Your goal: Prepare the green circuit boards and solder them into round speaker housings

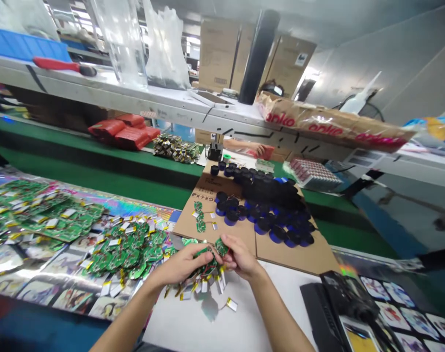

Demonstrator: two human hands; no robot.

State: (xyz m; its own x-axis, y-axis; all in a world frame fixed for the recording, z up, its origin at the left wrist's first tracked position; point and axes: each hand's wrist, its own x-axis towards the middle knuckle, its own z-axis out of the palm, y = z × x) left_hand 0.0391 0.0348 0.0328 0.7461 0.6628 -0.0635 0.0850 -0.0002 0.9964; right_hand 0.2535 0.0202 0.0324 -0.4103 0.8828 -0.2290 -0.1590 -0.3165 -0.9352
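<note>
So, in the head view, the left hand (182, 265) and right hand (241, 257) are pinching green circuit boards (221, 247), both grips nearly closed, with wired pouch batteries (208, 285) dangling above a white counter (193, 325) while more boards (127, 254) are lying on a printed foil sheet (74, 299) just beside them.

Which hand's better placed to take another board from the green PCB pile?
Left, likely: the left hand sits beside the pile of green circuit boards; the right hand is farther away, pinching a board.
</note>
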